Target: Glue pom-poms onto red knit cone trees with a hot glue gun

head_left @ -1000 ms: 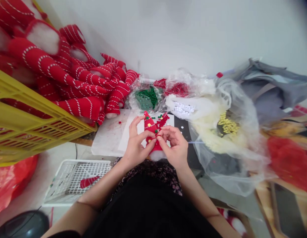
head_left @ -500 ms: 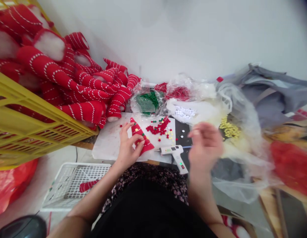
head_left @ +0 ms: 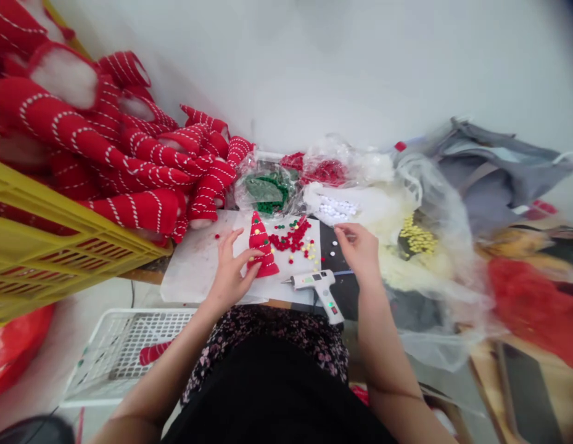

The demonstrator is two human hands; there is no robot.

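At left, stuffed pieces (head_left: 147,209) crowd a crate (head_left: 18,185). On the desk (head_left: 348,296), the red cone (head_left: 268,266) is touched by the left hand (head_left: 227,276), its fingers slightly apart; it seems light and soft, best held by bare fabric. Rightward, loose pompoms (head_left: 288,242) and a glue gun (head_left: 322,288), possibly hot, obstruct. The right hand's (head_left: 362,250) fingers are pinched together; any contents cannot be told.

White plastic basket (head_left: 97,332) on the floor.

Pale wall (head_left: 351,74) behind; light floor (head_left: 85,308) below; wood-edged table (head_left: 146,276) against the wall.
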